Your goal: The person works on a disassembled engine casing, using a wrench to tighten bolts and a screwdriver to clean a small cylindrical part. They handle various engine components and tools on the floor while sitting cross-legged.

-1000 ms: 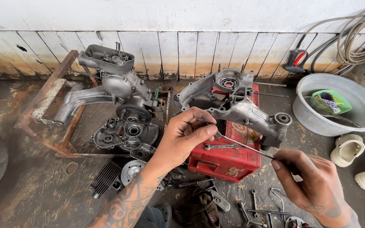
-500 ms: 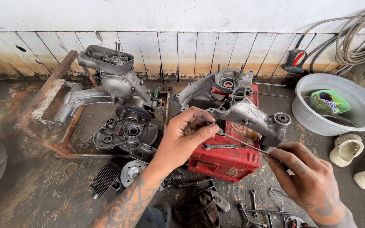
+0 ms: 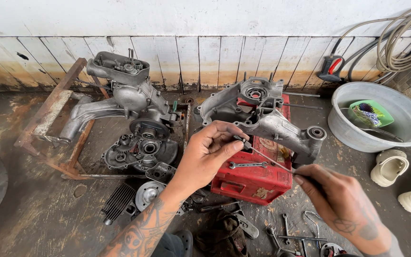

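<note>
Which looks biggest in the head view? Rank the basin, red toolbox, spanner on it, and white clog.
1. Basin
2. Red toolbox, close to the basin and nearer the camera, so that order is unsure
3. White clog
4. Spanner

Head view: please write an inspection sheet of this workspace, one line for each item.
Surface: stained, dirty concrete floor.
Job's things: thin screwdriver; small part at its tip, too small to tell.
Clutter: red toolbox with a wrench on top, engine casing, second engine, loose tools.
Grippers: left hand pinches the tip end; right hand holds the handle.
Cables: coiled hose on the wall.
Surroundings: metal basin, pale sandals.
</note>
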